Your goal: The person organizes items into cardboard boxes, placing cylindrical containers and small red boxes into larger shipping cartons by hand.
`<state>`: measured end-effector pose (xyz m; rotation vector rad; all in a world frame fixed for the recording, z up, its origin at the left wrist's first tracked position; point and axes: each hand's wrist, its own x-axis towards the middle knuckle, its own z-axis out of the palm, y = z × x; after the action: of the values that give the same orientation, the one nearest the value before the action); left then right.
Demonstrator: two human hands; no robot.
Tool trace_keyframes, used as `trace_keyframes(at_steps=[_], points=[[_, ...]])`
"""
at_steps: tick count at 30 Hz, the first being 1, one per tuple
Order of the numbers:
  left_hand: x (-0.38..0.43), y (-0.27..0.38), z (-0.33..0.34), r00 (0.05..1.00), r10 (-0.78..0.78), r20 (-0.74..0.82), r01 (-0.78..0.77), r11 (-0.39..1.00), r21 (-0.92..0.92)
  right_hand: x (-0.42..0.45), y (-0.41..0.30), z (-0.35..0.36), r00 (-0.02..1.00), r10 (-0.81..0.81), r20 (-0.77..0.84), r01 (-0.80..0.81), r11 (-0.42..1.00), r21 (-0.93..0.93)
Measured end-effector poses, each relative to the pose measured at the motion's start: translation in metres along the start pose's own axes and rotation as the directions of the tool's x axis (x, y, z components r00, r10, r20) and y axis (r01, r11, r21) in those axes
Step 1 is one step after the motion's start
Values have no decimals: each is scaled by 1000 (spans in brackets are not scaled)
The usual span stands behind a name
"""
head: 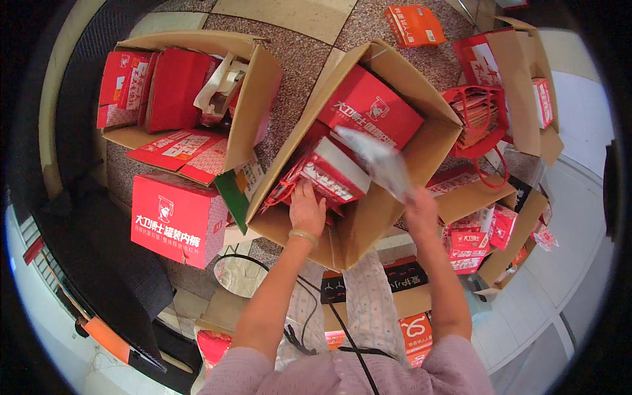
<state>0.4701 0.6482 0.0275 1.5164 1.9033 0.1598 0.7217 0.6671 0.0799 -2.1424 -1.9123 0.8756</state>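
An open cardboard carton point(447, 118) stands before me, holding red printed boxes and bags. In my right hand point(420, 212) is a blurred, pale plastic packet point(382, 160), raised over the carton's right side. My left hand point(307, 210), with a bangle at its wrist, reaches inside and lies against a red printed paper bag point(331, 180). Whether its fingers grip that bag is unclear. Red cord handles point(284, 190) show left of those fingers. A large red box point(370, 106) fills the carton's far end.
To the left sits another carton point(197, 39) with flattened red boxes, and a closed red box point(170, 217) below it. A red bag of packets point(476, 118) and an opened carton point(513, 247) are at right. An orange box point(414, 24) lies on the floor beyond.
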Motion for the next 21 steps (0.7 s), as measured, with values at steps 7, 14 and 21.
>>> trace_keyframes(at_steps=[7, 14, 21], points=[[9, -8, 1, 994, -31, 108, 31, 1000, 4, -57, 99, -123, 766, 633, -111, -345, 550, 760], [-32, -46, 5, 990, -45, 135, 59, 993, -101, -69, 117, -107, 692, 715, -100, -201, 324, 924], [-51, -55, -22, 996, 42, 82, -26, 982, -185, -99, 158, -98, 610, 781, -132, -158, 283, 946]])
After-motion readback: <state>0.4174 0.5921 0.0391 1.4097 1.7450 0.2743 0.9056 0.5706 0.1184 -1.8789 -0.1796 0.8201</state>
